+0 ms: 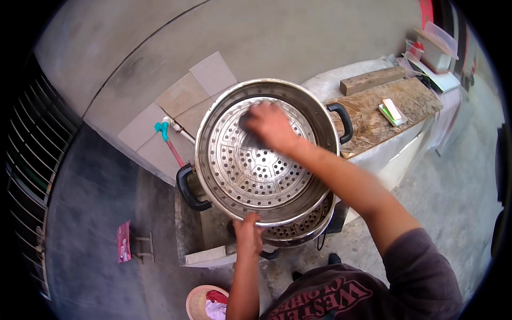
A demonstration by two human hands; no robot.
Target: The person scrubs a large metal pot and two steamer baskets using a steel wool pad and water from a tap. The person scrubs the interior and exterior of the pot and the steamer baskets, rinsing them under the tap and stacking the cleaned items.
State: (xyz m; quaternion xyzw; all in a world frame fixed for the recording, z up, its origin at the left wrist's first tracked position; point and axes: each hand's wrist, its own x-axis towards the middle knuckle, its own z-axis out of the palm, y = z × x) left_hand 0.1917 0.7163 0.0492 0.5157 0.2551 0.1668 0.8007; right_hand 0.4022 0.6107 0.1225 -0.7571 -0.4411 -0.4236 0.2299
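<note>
A stainless-steel steamer tier (324, 176) with a perforated bottom (262, 182) and two black side handles is tilted up before me. My left hand (249, 234) grips its near rim, the thumb over the edge. Inside, my right hand (272, 126) presses a dark pad or cloth (249, 122) against the upper part of the perforated bottom. That hand is blurred, so the exact kind of pad cannot be told. Partly hidden under the held tier is a second steamer tier (308, 224), also perforated, with a black handle at its lower edge.
A concrete sink basin (192, 224) lies below left, near a teal tap (163, 129). Right of the pot, a wooden board (368, 116) carries a wood block (372, 81) and a green-and-white brush or sponge (393, 112). A pink basin (196, 306) with cloths and a small stool (145, 248) stand on the floor.
</note>
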